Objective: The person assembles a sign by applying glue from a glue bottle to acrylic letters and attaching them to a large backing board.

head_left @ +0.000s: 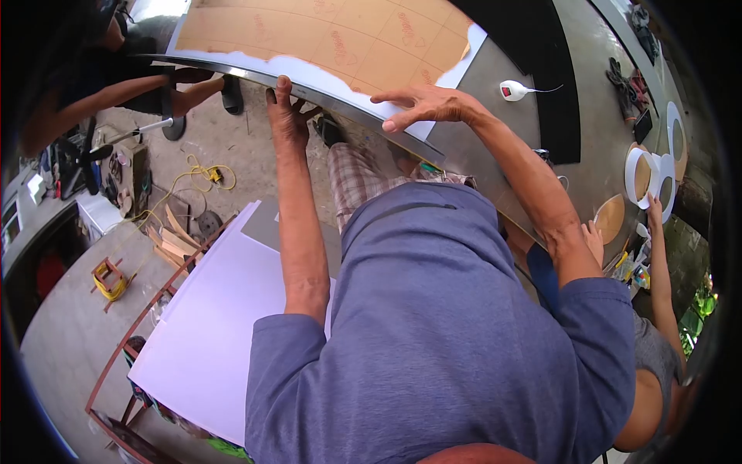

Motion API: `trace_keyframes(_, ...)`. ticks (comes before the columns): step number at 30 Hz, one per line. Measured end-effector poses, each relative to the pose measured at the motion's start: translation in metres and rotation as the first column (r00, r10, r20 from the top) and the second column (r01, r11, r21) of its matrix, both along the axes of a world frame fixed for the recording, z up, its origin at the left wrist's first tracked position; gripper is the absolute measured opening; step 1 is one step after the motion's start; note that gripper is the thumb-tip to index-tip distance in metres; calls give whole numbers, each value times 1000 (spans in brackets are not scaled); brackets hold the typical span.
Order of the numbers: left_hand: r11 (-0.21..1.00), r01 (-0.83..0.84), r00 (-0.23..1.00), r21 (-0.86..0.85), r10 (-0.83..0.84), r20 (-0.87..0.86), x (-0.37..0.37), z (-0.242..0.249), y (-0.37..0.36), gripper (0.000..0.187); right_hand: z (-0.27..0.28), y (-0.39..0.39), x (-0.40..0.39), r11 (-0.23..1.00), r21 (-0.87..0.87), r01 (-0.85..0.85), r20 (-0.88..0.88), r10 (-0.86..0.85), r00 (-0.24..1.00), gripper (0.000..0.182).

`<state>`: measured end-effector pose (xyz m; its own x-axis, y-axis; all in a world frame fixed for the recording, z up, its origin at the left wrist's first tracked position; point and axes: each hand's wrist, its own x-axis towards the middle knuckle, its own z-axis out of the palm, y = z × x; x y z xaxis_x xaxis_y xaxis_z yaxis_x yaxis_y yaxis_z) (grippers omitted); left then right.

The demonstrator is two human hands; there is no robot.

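A large sheet with brown marked backing and a torn white border (309,39) lies on the grey table (495,147). Along its near side runs a dark metallic edge (348,108). My left hand (289,116) is at this edge, thumb up on top and fingers reaching beneath, gripping it. Over the sheet's near right corner is my right hand (425,106), thumb and fingers apart and holding nothing; whether its fingertips touch the surface cannot be made out.
A white bottle with a thin nozzle (512,90) and a black strip (558,77) are at the right. One co-worker's arm (116,97) reaches the edge at left; another's hand (655,210) holds white rings (641,178). Purple-white boards (209,325) lie behind.
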<state>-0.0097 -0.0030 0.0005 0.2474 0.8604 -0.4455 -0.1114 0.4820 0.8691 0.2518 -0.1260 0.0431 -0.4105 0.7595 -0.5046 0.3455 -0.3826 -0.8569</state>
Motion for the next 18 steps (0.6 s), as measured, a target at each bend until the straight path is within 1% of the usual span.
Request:
trace_keyframes(5, 1000, 11, 1000, 4, -11, 21, -1, -3, 1, 119, -9, -2, 1, 999, 42, 1, 8, -1, 1000, 110)
trace_keyframes(8, 1000, 3, 1000, -5, -3, 22, -2, -6, 3, 119, -8, -7, 3, 997, 2, 76, -83, -75, 994, 108)
trace_keyframes(11, 1000, -12, 1000, -8, 12, 6, -3, -7, 3, 119, -8, -15, 7, 999, 19, 48, -93, -46, 995, 95)
trace_keyframes(14, 1000, -15, 1000, -10, 15, 4, -3, -5, 2, 118, -4, -17, 5, 1000, 10, 5, 15, -5, 1000, 97)
trace_keyframes(15, 1000, -12, 1000, -10, 12, 7, -3, -5, 2, 117, -4, -18, 6, 999, -11, 30, -23, -30, 999, 98)
trace_keyframes(18, 1000, -20, 1000, -11, 20, 8, -3, -5, 2, 116, -5, -19, 4, 998, -37, 50, 10, -50, 999, 98)
